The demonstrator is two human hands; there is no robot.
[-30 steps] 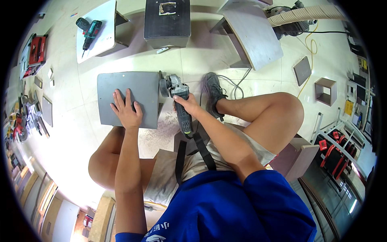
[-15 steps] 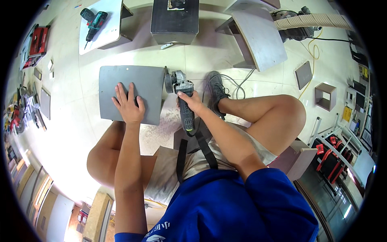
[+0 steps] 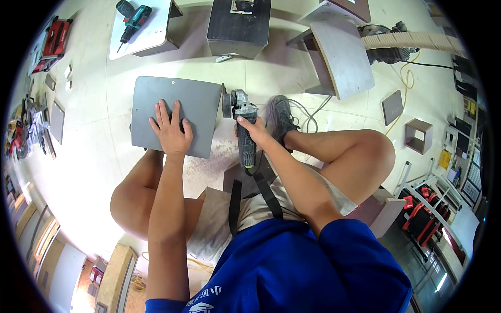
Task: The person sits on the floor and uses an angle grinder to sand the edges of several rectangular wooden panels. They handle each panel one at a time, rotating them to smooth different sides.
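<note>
My left hand (image 3: 174, 129) lies flat on a grey board (image 3: 201, 112), its fingers spread. The board appears to be the top of a low piece whose lower part is mostly hidden. My right hand (image 3: 253, 131) is wrapped round the body of an angle grinder (image 3: 246, 143), thumb on its upper side. The grinder's disc (image 3: 227, 101) stands on edge close to the board's right side; a narrow gap shows between them. From the grinder's rear a dark cord leads off, partly hidden by my arm.
Ahead stand a white-topped stool with a cordless drill (image 3: 134, 24), a black-topped box (image 3: 240, 26) and a grey stool (image 3: 342, 60). A ribbed hose (image 3: 412, 40) lies far right. My right shoe (image 3: 282, 120) is beside the grinder, cable (image 3: 313, 112) beyond it. Pale dust (image 3: 222, 161) covers the floor.
The board is turned slightly clockwise and tilted under my left hand. The grinder has shifted a little right in the picture, as the whole view has also moved.
</note>
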